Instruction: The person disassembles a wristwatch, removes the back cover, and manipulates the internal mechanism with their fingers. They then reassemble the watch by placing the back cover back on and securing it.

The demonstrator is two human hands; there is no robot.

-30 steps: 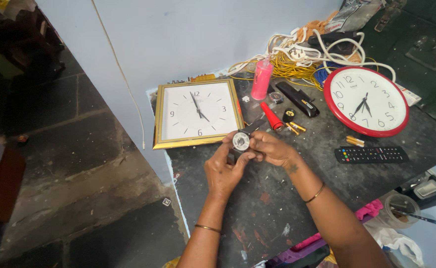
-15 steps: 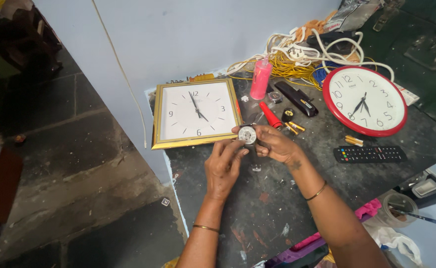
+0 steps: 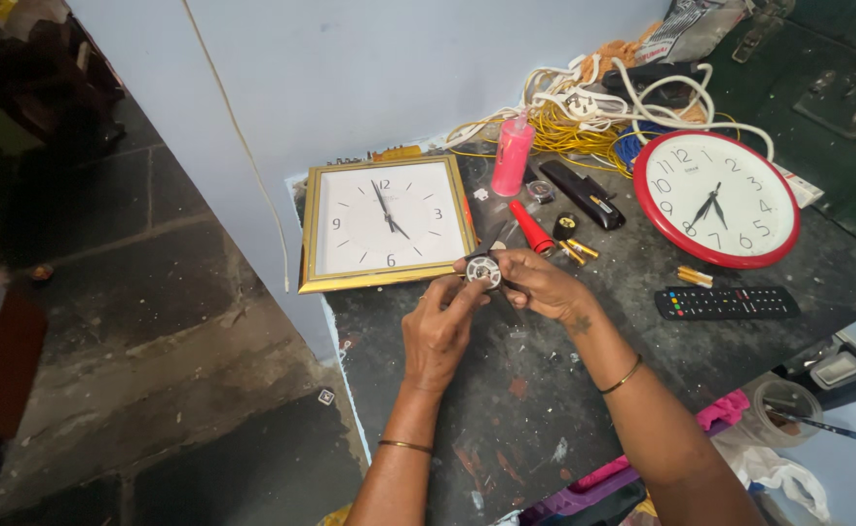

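My right hand [image 3: 537, 282] grips a small black clock mechanism with a round white and silver face [image 3: 483, 271], held just above the dark worktop [image 3: 506, 409]. My left hand [image 3: 439, 326] comes in from below, its fingertips touching the lower left edge of the mechanism. Directly behind the hands lies a square gold-framed wall clock [image 3: 385, 222], face up. A round red-rimmed wall clock [image 3: 716, 198] lies to the right.
A pink bottle [image 3: 513, 156], a red-handled tool [image 3: 532, 226], a black oblong case [image 3: 582, 194], loose batteries [image 3: 579, 250] and a black remote [image 3: 726, 302] lie about. Tangled white and yellow cables [image 3: 584, 117] fill the back. The worktop's left edge drops to a stone floor [image 3: 155, 321].
Both hands have shifted slightly with the mechanism, still holding it near the gold clock's lower right corner; my left fingertips have closed in on it.
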